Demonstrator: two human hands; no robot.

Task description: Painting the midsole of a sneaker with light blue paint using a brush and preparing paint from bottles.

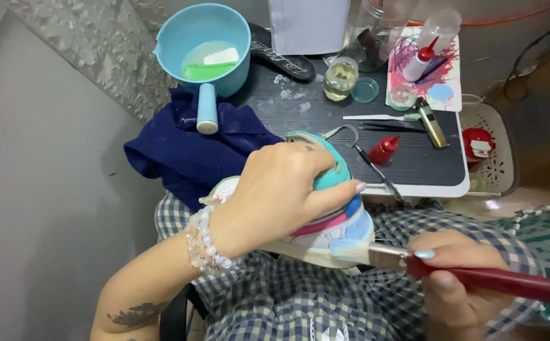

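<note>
Your left hand (275,196) clamps the teal-and-pink painted sneaker (335,215) on your lap; your right hand (455,278) grips a red-handled flat brush (477,278) at its toe — blue saucepan (204,50) at eleven o'clock, navy cloth (186,151) beside it.

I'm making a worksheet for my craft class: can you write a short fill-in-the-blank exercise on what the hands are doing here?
1. The left hand grips a painted ____ resting on the lap.
2. The right hand holds a paintbrush with a ____ handle.
3. The bristles touch the shoe at its lower ____ edge.
4. The saucepan at the back of the dark table is coloured ____.

Missing words: shoe; red; right; blue
</note>
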